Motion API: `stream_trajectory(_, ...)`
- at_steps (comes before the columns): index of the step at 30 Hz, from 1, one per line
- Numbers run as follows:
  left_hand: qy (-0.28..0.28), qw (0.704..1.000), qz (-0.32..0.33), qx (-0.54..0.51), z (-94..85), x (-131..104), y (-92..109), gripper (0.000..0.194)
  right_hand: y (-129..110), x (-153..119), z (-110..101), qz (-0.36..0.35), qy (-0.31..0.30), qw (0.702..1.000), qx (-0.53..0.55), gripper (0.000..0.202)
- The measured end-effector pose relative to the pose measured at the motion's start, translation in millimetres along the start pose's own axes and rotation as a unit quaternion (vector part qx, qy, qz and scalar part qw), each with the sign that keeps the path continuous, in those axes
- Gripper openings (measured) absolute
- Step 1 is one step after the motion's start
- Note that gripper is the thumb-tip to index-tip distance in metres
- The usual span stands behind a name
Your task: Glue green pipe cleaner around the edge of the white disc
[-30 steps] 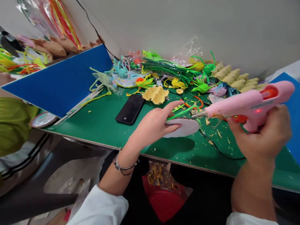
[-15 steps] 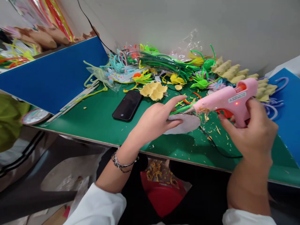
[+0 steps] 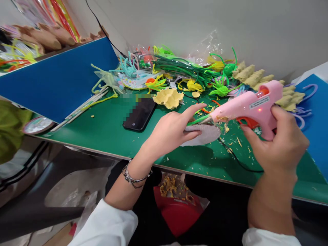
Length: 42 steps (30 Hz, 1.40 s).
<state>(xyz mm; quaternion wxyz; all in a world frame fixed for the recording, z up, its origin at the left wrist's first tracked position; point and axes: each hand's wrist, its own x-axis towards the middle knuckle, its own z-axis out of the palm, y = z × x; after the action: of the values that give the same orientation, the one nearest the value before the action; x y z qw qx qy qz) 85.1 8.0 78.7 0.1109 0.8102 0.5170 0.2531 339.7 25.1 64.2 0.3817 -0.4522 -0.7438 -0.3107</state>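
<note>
Two-handed above the desk point(image 3: 102, 136), pinching a pale disc point(image 3: 206, 135) and seemingly a green stem point(image 3: 201, 119) in the left fingers point(image 3: 193, 110) and gripping a pink glue gun point(image 3: 237, 108) in the right fingers point(image 3: 252, 137), perhaps risking a burn from any slip of the likely hot nozzle point(image 3: 207, 119) nearby.

The person wears bracelets point(image 3: 135, 175) in several thin strands, some silvery and some dark and beaded, looped around the left wrist. Up the forearm from the bracelets, a loose white left sleeve point(image 3: 109, 223) ends in a soft, folded edge. Well to the right of the bracelets, the right sleeve point(image 3: 269, 238) is white too. Below and beside the bracelets, plain black legwear point(image 3: 146, 212) covers the legs, its details lost in shadow.
</note>
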Motion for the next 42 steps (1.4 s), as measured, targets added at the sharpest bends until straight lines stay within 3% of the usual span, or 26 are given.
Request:
stream_trajectory(7, 0.005, 1.000, 0.018, -0.003, 1.9, 0.1, -0.5, 0.061, -0.9, 1.2, -2.9, -0.053, 0.030, 0.998, 0.002, 0.069)
stream_trajectory(16, 0.020, 0.999, 0.021, 0.029, 1.9, -1.9, 0.7, 0.061, -13.9, 0.1, -16.8, -0.021, -0.001, 0.999, -0.045, 0.071)
stream_trajectory(28, 0.036, 0.997, 0.028, 0.056, 2.5, -3.5, 1.3, 0.074, -11.3, 3.6, -6.0, -0.079, 0.090, 0.991, -0.061, 0.058)
stream_trajectory(42, 0.025, 0.995, 0.020, 0.094, 1.5, -3.7, 5.0, 0.071, -14.0, 4.6, -5.3, -0.065, 0.082, 0.993, -0.057, 0.056)
